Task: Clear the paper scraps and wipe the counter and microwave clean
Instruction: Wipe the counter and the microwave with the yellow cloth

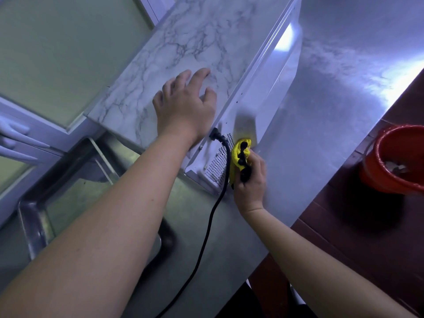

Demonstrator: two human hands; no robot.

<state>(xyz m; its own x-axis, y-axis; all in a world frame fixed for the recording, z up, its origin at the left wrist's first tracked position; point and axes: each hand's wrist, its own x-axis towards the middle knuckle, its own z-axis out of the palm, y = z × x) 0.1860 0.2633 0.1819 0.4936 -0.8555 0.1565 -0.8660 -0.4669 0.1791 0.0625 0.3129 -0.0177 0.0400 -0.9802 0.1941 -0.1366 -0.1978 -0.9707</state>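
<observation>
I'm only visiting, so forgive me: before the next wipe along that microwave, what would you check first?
1. Cloth in hand: the right hand grips the yellow cloth against the microwave: ok.
2. Microwave steadied: the left hand rests on its marbled top: ok.
3. Wiping path clear: the black power cord hangs right beside the cloth: not ok.
4. Cord unplugged at the wall: its far end is out of view: cannot tell.
5. Scraps cleared: pieces lie in the red bin, and none show on the counter: ok.
</observation>
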